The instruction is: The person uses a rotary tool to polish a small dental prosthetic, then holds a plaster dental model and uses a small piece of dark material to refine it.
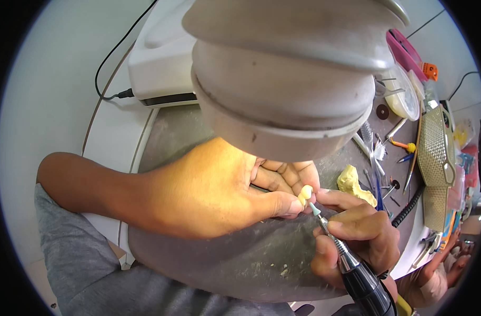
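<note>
My left hand pinches a small cream-coloured dental bridge between thumb and fingers. Two or so tooth shapes show; the rest is covered by the fingertips. My right hand is wrapped round a dental handpiece with a black body and metal nose, held like a pen. A pale green pointed polishing tip at its end is at the bridge's lower side, touching or very close. A right fingertip rests against the left fingers. Just beyond the right hand lies a yellow plaster tooth model.
A large grey suction hood hangs over the hands. Behind it stands a white machine with a black cable. Hand tools, dark discs and a beige perforated basket crowd the right. Another person shows at lower right.
</note>
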Demonstrator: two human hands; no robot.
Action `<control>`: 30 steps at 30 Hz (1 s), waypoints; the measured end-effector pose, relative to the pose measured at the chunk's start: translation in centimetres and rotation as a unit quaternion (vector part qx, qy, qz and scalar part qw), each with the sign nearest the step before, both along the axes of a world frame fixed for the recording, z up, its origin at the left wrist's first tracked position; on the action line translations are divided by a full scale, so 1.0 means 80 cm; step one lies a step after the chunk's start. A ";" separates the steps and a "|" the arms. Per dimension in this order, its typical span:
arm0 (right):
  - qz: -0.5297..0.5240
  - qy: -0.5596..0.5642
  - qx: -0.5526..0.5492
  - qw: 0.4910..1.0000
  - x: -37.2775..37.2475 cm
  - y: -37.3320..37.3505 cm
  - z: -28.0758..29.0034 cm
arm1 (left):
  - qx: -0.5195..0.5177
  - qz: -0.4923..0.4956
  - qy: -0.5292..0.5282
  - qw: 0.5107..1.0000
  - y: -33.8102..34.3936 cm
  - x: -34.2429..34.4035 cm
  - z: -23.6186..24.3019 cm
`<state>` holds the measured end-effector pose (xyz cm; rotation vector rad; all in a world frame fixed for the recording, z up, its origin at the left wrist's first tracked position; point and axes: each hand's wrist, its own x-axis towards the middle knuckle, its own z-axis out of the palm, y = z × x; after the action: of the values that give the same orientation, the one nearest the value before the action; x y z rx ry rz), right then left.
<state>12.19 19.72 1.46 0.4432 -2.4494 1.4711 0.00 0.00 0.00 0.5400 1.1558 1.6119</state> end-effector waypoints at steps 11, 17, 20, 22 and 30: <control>0.042 0.006 0.068 0.997 -0.007 -0.002 0.006 | -0.011 0.008 -0.017 1.000 -0.005 0.004 -0.001; 0.004 0.030 0.002 1.000 0.001 -0.002 0.004 | -0.010 -0.010 -0.005 1.000 -0.001 0.002 0.001; -0.042 0.036 -0.067 0.996 0.014 0.006 0.009 | -0.066 0.007 0.015 0.998 0.004 0.009 0.022; -0.088 0.000 -0.150 0.985 0.017 0.009 0.013 | -0.079 0.020 0.148 0.986 0.001 0.011 0.025; -0.385 -0.043 -0.169 0.906 0.112 0.038 0.061 | -0.070 0.067 0.664 0.742 0.002 0.020 0.022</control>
<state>21.18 22.77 6.35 -0.6064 -1.9675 1.4844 1.60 0.20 1.74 1.6722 2.3424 1.0750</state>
